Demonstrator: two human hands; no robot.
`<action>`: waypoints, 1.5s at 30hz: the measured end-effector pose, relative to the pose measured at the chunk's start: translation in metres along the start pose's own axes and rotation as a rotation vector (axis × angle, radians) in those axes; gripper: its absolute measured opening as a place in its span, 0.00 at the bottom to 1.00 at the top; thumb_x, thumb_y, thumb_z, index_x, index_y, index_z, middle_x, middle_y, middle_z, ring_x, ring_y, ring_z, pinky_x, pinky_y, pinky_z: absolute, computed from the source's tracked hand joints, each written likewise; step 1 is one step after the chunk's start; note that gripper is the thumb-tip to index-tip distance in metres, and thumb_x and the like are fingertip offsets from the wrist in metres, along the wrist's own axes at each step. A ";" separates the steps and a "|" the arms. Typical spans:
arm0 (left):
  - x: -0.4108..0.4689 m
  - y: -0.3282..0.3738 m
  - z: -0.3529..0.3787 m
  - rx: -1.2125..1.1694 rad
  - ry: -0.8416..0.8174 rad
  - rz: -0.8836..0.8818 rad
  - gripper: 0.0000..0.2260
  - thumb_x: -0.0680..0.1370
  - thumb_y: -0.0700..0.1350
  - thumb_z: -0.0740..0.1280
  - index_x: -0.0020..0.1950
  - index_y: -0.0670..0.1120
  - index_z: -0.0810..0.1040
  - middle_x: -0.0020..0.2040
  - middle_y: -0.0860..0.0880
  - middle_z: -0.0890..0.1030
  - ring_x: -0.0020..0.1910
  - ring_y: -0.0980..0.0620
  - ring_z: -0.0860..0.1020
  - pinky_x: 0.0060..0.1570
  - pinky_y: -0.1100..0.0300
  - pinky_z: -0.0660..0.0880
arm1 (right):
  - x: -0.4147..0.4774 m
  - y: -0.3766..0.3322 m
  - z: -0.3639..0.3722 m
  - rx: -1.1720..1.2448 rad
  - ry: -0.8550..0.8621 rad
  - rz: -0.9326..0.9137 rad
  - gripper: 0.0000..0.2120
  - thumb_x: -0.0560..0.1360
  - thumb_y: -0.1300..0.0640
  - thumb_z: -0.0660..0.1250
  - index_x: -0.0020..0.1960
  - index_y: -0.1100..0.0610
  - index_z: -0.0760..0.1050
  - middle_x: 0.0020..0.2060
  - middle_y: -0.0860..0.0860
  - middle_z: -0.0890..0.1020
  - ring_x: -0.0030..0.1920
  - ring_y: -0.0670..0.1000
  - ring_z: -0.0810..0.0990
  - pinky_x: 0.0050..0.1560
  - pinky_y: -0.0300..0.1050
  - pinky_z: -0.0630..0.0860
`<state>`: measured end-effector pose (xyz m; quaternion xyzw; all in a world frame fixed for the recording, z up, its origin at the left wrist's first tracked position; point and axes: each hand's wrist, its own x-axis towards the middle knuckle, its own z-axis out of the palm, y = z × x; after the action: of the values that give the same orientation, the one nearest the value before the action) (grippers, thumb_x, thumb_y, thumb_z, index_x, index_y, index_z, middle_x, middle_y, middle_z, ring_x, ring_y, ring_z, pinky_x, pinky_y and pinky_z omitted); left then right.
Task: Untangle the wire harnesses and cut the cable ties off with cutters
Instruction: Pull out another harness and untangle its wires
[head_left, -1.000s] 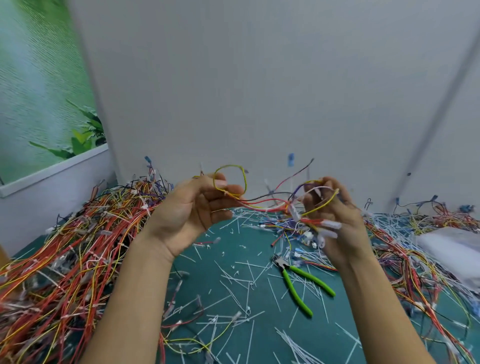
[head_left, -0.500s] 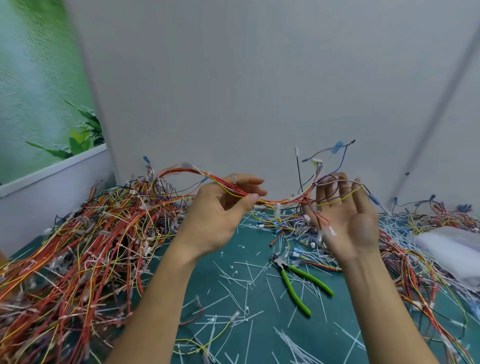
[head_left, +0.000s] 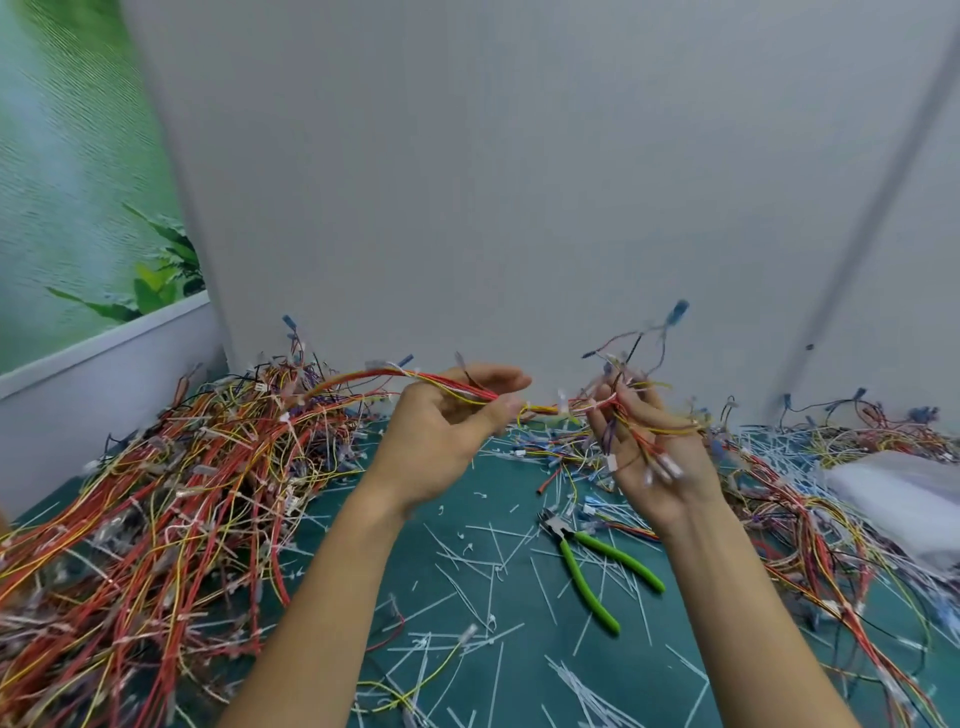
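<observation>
A wire harness of red, yellow and white wires is stretched between my two hands above the green mat. My left hand pinches it between thumb and fingers; from there the harness arches left onto the big tangled pile. My right hand, palm toward me, holds the branched end, with connector wires draped across the palm and sticking upward. The green-handled cutters lie on the mat below my right hand, untouched.
Cut white cable ties litter the green mat. More loose harnesses spread along the right side beside a white plastic bag. A grey wall panel stands right behind the mat.
The harness, looped between close hands a second ago, now runs stretched out, trailing left over the pile. My right hand has opened its palm toward me and shifted slightly left.
</observation>
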<state>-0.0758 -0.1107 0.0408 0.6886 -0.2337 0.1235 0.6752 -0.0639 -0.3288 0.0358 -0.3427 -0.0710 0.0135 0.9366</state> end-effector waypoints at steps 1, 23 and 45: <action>0.002 -0.003 -0.004 -0.170 0.036 -0.094 0.09 0.79 0.44 0.70 0.59 0.44 0.82 0.57 0.47 0.86 0.56 0.47 0.84 0.49 0.59 0.81 | 0.002 0.001 -0.002 0.008 0.044 -0.012 0.09 0.79 0.68 0.63 0.55 0.57 0.75 0.44 0.53 0.83 0.41 0.48 0.86 0.40 0.43 0.84; 0.018 -0.043 -0.058 -0.270 0.557 -0.063 0.10 0.86 0.36 0.56 0.59 0.44 0.76 0.48 0.42 0.81 0.53 0.45 0.81 0.54 0.57 0.82 | 0.021 -0.017 -0.045 0.077 0.236 -0.220 0.16 0.81 0.69 0.62 0.53 0.46 0.71 0.51 0.47 0.86 0.53 0.54 0.86 0.44 0.43 0.82; 0.013 -0.056 -0.007 0.137 0.575 -0.042 0.14 0.87 0.50 0.55 0.67 0.50 0.76 0.59 0.51 0.83 0.51 0.59 0.83 0.55 0.60 0.80 | 0.019 -0.031 0.001 -0.348 0.133 -0.386 0.16 0.75 0.63 0.74 0.60 0.61 0.74 0.49 0.60 0.83 0.49 0.62 0.87 0.39 0.41 0.82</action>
<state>-0.0366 -0.1064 -0.0014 0.6741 -0.0093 0.3150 0.6680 -0.0456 -0.3505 0.0595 -0.4790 -0.0744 -0.2005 0.8513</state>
